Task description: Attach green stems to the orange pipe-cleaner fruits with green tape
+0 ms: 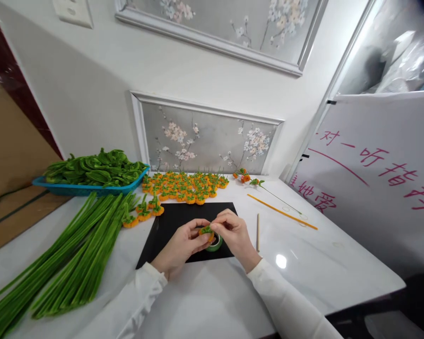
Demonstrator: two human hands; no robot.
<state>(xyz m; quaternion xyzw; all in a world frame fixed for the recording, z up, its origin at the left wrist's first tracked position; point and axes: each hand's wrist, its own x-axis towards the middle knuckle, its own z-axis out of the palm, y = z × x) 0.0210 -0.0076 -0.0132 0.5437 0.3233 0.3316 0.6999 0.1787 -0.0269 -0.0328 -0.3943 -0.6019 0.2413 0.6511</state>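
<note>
Over a black mat [169, 221], my left hand [185, 242] holds an orange pipe-cleaner flower [207, 231] with a green base turned up, gripped between thumb and fingers. My right hand [235, 233] has its thumb and index finger pinched together at the flower's green part; what lies in that pinch is too small to make out. Just beneath the hands, a roll of green tape [216, 244] rests on the mat, partly hidden by my fingers. Several similar orange flowers [146, 212] with green stems stand face down to the left of the mat.
Many more flowers [187, 186] crowd along the wall. Green pipe cleaners [81, 249] lie at left, below a blue tray [88, 189] of green leaf shapes [99, 169]. At right are an orange pipe cleaner [282, 212], a thin stick [257, 233] and a stemmed flower spray [256, 182].
</note>
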